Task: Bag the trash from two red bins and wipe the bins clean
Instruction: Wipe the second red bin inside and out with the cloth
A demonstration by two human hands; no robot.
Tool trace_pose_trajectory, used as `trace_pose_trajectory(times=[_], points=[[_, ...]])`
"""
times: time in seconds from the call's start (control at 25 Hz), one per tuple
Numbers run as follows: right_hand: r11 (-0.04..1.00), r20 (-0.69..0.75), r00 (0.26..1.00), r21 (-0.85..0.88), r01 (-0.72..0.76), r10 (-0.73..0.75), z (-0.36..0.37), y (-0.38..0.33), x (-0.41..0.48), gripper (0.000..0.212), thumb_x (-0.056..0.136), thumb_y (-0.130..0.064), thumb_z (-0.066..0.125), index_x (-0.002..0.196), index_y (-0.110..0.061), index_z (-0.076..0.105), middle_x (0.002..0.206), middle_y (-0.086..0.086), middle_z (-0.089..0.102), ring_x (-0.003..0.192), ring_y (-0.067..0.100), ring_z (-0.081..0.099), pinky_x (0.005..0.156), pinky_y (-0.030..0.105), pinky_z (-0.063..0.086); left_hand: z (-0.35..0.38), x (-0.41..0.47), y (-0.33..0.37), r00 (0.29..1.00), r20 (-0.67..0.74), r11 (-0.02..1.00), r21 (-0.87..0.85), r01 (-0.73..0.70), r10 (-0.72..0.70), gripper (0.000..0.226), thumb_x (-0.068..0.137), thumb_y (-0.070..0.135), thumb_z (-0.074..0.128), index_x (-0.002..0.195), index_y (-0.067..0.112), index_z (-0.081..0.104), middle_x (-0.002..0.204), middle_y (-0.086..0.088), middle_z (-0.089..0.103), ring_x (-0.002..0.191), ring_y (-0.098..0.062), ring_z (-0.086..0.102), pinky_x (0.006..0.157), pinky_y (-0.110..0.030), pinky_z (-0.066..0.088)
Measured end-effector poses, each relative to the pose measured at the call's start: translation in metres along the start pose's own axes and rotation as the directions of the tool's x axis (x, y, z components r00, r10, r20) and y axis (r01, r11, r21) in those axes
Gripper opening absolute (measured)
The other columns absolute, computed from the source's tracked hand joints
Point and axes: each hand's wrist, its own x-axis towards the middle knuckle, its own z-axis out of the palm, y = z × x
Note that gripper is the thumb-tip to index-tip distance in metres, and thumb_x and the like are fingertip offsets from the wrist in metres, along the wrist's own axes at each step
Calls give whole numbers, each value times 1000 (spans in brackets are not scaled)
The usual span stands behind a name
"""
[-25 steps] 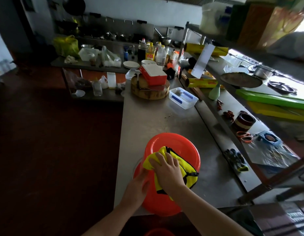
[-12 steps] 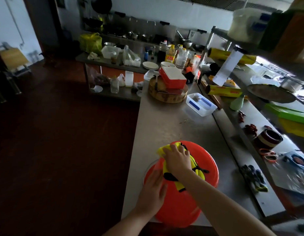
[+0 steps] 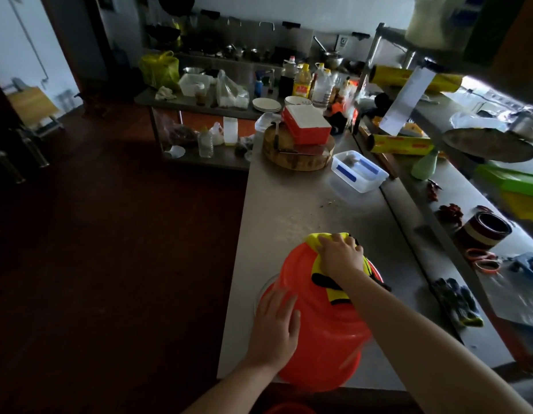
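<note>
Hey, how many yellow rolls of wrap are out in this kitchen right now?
2. One yellow roll sits high up at the right; the second roll lies lower, just behind the clear tub. Others could be hidden among the clutter.

Glossy red plastic bin (image 3: 322, 339), yellow cloth (image 3: 317, 239), dull brushed-metal counter (image 3: 292, 210).
</note>
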Motion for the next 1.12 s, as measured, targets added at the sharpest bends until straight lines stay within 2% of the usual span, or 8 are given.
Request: trace_pose_trajectory(times=[0.24, 0.36, 0.48, 0.6, 0.72, 0.92, 1.12], points=[[990, 20, 993, 73, -117, 116, 2, 57, -15, 36, 106, -33, 36, 139, -42, 47, 145, 1, 44, 131, 36, 40, 106, 49, 36, -2, 8, 11, 998, 17, 984, 165, 64, -68, 45, 103, 48, 35, 133, 25, 58, 141, 2, 52, 134, -22, 46, 111, -42, 41], [985, 9, 992, 117, -128, 128, 9, 72, -35, 36, 105, -34, 36, 138, -43, 47, 146, 1, 42, 130, 36, 39, 104, 48, 36, 2, 9, 17, 992, 43, 966, 239, 102, -116, 51, 103, 55, 31, 135, 23, 55, 144, -1, 50, 135, -23, 44, 113, -42, 39], [982, 12, 991, 128, -137, 137, 18, 79, -55, 38, 106, -36, 37, 142, -45, 45, 153, 0, 36, 135, 37, 35, 107, 48, 35, 5, 9, 20, 989, 56, 957, 268, 115, -135, 54, 101, 55, 37, 135, 18, 55, 146, -5, 50, 135, -24, 45, 113, -41, 38], [983, 3, 994, 148, -107, 107, 27, 77, -73, 39, 106, -39, 38, 143, -46, 44, 160, -2, 29, 140, 38, 28, 111, 51, 31, 5, 9, 22, 985, 71, 949, 288, 131, -157, 56, 101, 56, 35, 138, 19, 52, 149, -5, 47, 138, -24, 42, 115, -40, 35], [988, -25, 997, 144, -63, 68, 33, 68, -89, 39, 105, -39, 40, 143, -45, 44, 160, -2, 30, 142, 36, 24, 111, 52, 29, 3, 8, 26, 985, 68, 943, 305, 130, -158, 59, 102, 60, 28, 140, 20, 50, 150, -4, 46, 139, -23, 41, 115, -40, 35], [981, -25, 1000, 196, -13, 18, 38, 41, -113, 41, 104, -43, 37, 145, -42, 41, 160, -1, 30, 143, 36, 23, 113, 56, 27, 0, 8, 28, 991, 39, 942, 316, 109, -127, 59, 102, 60, 30, 133, 17, 56, 141, -5, 54, 132, -25, 47, 111, -43, 39], [931, -48, 999, 363, 34, -18, 27, 40, -118, 45, 103, -56, 33, 141, -40, 50, 160, -3, 35, 141, 32, 38, 108, 50, 38, -12, 31, 32, 998, 44, 948, 319, 18, -33, 47, 103, 53, 36, 126, 20, 61, 131, 0, 58, 129, -23, 47, 114, -49, 32]])
